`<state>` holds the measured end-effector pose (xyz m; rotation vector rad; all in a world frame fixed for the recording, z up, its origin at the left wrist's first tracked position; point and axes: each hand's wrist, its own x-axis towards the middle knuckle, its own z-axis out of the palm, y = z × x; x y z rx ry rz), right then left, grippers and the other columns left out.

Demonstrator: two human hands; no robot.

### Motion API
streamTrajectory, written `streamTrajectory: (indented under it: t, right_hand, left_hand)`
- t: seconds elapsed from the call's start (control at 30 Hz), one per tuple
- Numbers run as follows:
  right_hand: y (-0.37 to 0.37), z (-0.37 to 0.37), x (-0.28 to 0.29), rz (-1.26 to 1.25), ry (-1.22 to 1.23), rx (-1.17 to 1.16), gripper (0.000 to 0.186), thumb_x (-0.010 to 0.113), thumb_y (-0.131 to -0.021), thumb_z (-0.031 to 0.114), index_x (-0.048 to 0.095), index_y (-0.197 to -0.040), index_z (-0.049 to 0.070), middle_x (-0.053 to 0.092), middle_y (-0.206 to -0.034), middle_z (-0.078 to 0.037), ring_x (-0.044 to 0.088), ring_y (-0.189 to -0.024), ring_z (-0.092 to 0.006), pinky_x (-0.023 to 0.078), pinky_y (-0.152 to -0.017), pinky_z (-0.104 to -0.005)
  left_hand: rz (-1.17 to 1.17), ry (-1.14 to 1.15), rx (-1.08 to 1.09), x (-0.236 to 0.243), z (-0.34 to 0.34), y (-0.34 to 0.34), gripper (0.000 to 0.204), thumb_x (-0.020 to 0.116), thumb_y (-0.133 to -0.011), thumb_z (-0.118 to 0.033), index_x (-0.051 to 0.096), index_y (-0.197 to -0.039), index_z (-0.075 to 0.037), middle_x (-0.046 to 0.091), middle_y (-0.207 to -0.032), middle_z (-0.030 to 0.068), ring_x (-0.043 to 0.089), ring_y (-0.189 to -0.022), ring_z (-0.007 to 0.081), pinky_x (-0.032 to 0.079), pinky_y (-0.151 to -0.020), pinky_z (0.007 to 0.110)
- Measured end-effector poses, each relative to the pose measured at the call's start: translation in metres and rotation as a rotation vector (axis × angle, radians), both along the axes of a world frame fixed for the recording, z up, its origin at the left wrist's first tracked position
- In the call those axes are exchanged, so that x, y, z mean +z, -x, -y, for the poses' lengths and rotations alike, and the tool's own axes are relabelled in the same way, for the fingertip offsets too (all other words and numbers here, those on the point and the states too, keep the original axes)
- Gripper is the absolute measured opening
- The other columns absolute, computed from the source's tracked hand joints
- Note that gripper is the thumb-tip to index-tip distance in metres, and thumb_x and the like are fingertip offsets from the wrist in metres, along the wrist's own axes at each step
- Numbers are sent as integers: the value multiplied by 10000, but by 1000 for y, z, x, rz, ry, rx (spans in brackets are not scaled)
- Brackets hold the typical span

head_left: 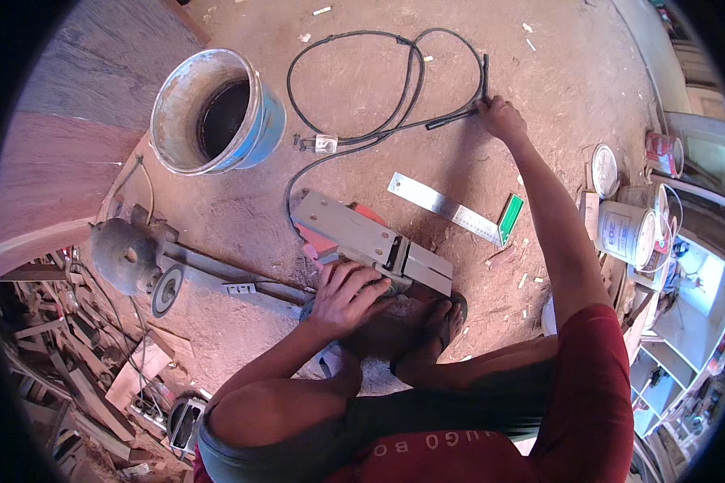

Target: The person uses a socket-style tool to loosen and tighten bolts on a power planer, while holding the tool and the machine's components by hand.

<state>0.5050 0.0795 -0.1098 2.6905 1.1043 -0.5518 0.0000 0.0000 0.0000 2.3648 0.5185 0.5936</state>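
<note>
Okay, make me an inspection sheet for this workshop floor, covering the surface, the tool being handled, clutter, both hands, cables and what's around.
Surface: dusty reddish floor strewn with wood chips.
Job's things: electric planer lying with its grey sole plate up; black cable looped beyond it.
Clutter: steel square with green handle, blue bucket, grey grinder, wood offcuts at left.
Hands: left hand rests on the planer's near side; right hand grips the cable at its far bend.
Cables: one black cable, coiled loosely, running toward the planer; plug lies on the floor.
Surroundings: paint cans and shelves at right; wooden boards at left.
</note>
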Motion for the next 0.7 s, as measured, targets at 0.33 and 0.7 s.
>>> streamTrajectory:
  t: [0.33, 0.7]
  right_hand:
    - [0, 16, 26, -6, -294, -56, 606, 550, -1003, 583, 594, -1230, 22, 695, -1196, -309, 667, -1177, -460, 513, -985, -584]
    - [7, 30, -6, -30, -227, 70, 624, 561, -1011, 578, 684, -1108, -26, 726, -1083, -297, 694, -1111, -447, 539, -958, -514]
  left_hand:
    - [-26, -39, -46, 3, -1, -1, 374, 841, -795, -228, 755, -1145, -128, 671, -1219, 3, 582, -1144, 258, 446, -945, 456]
    - [-86, -93, -45, 4, 5, 4, 394, 799, -843, -231, 747, -1224, -142, 660, -1279, -2, 556, -1178, 251, 411, -986, 468]
